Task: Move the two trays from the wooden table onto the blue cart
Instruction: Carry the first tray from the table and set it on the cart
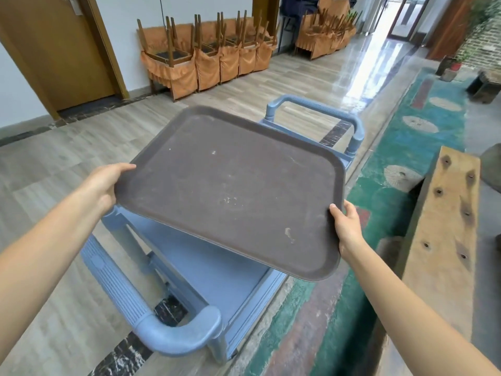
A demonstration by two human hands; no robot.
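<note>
A large dark brown tray (233, 185) hangs in the air above the blue cart (217, 272), tilted and covering most of the cart's top. My left hand (104, 184) grips the tray's left edge, thumb on the rim. My right hand (347, 226) grips its right near corner. The tray carries nothing; its surface has pale scuffs. The wooden table (444, 226) lies to the right, and no second tray shows on its visible part.
The cart has a ribbed handle (141, 310) at the near end and another handle (320, 109) at the far end. Stacked chairs with orange covers (208, 52) line the far wall. A green painted strip (401, 158) runs between cart and table.
</note>
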